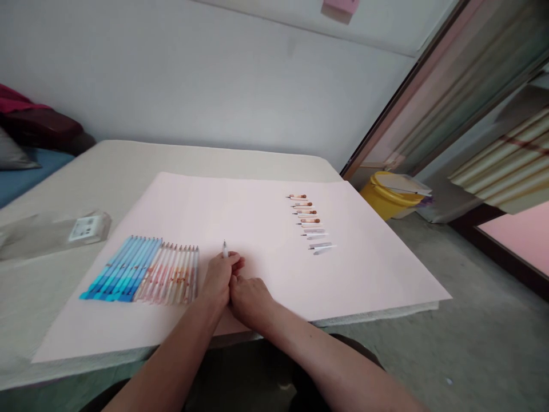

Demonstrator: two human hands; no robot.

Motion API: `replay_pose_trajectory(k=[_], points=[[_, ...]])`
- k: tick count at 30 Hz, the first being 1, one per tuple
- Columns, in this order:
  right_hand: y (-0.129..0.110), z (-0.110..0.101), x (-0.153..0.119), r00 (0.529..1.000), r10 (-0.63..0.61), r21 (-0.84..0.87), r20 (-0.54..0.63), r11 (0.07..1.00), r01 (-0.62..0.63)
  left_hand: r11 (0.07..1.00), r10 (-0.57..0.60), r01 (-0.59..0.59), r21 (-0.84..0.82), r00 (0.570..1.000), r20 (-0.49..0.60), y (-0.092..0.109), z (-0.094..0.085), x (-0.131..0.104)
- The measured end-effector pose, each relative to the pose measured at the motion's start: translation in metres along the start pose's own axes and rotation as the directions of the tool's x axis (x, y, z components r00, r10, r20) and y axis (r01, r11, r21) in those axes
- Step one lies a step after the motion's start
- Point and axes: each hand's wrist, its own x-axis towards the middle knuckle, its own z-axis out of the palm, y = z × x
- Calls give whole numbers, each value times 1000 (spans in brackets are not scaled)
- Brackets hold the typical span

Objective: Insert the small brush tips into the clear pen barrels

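A pen [225, 249] is clasped in the left hand [219, 276]. The right hand [250, 297] is curled against the left, its grip hidden.

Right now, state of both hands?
Left hand: closed, holding a slim, whitish, tube-shaped pen.
Right hand: curled beside the left; whether it grips anything is hidden.

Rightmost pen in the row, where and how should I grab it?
Probably pinch the pen mid-barrel from above and its right: it lies pointing away from you, other pens close on its left, bare pink sheet on its right.
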Motion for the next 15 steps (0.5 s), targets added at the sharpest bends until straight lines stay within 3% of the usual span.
replay_pose_trajectory(k=[15], points=[[0,0,0,1000,13,4,10,1000,-13,1000,-6,6,10,1000,-2,1,1,-2]])
